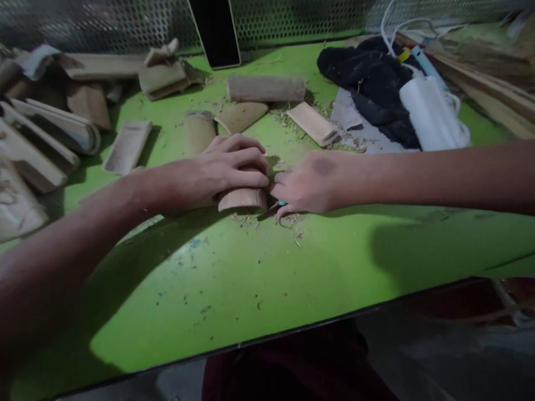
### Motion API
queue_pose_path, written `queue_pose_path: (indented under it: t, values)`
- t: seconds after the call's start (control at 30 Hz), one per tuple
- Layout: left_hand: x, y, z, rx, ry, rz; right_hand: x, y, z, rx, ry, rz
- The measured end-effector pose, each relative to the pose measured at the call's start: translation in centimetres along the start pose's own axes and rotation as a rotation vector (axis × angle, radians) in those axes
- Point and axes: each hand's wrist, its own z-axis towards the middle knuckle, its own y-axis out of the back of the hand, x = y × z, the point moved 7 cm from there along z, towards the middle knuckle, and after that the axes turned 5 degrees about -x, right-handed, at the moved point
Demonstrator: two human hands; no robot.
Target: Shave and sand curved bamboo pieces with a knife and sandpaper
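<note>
A short, curved piece of split bamboo [242, 199] lies on the green table, its arched end turned toward me. My left hand [236, 164] is closed over it from above, fingers bent across the top and hiding most of it. Close on the right, my right hand [309, 181] is closed around a small knife [268, 211]. The knife's thin blade sticks out low beside the bamboo's right end, and a bit of teal handle shows between the fingers. Pale shavings [292, 220] are scattered under the blade.
Behind my hands lie a bamboo tube [266, 88], a flat bamboo slat [312, 123] and other cut pieces. Bamboo pieces [54, 133] crowd the left. A dark cloth [371, 83] and white power strip [434, 111] sit at right. A phone [216, 33] leans against the perforated metal.
</note>
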Motion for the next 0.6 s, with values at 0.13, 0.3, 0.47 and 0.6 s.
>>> queue_pose_path:
  t: [0.13, 0.3, 0.47, 0.6]
  values:
    - [0.1, 0.5, 0.2, -0.052, 0.014, -0.017, 0.0, 0.0, -1.4, 0.064, 0.144, -0.210]
    - [-0.1, 1.7, 0.1, -0.076, 0.124, -0.070, -2.6, 2.5, -4.4, -0.037, -0.059, -0.135]
    - [0.6, 4.1, -0.7, -0.044, 0.298, -0.084, -5.0, 5.2, -6.2, -0.276, -0.357, 0.093]
    - [1.0, 5.6, -0.4, -0.047, 0.386, 0.068, -4.5, 5.6, -6.3, -0.350, -0.525, 0.348]
